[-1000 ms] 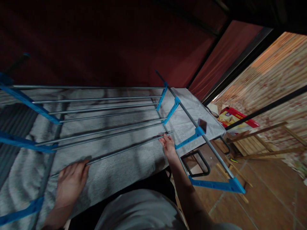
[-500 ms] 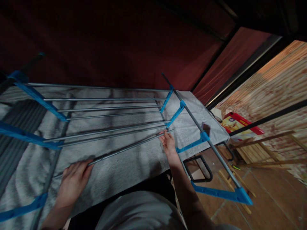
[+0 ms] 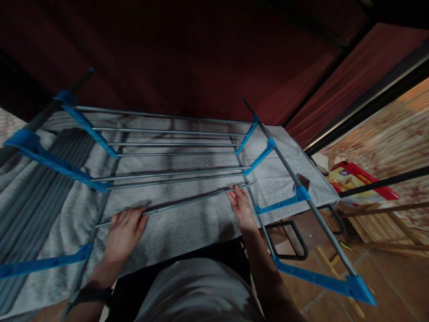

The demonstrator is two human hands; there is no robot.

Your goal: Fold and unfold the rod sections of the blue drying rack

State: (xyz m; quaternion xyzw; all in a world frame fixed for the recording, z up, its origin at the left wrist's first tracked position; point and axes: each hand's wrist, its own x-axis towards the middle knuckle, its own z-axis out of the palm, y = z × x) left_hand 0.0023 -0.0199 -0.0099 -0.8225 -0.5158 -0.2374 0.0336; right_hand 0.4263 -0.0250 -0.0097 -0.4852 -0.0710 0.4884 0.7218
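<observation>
A loose grey metal rod (image 3: 187,202) lies slanted across the near side of a drying rack (image 3: 167,154) with blue plastic brackets. My left hand (image 3: 124,230) grips the rod's left part, fingers curled over it. My right hand (image 3: 240,203) holds the rod near its right end, close to a blue bracket (image 3: 281,203). Under the rack lies a grey towel (image 3: 187,228). Several fixed rods run parallel farther back.
A dark red wall stands behind the rack. To the right, on the tiled floor, are a red and yellow box (image 3: 358,181), wooden slats (image 3: 378,223) and a black metal loop (image 3: 290,241). The rack's side rail (image 3: 321,223) slopes toward the lower right corner.
The view has swung left and the rack now sits more centred. Both hands keep hold of the loose rod, which has shifted slightly rightward and up toward the bracket.
</observation>
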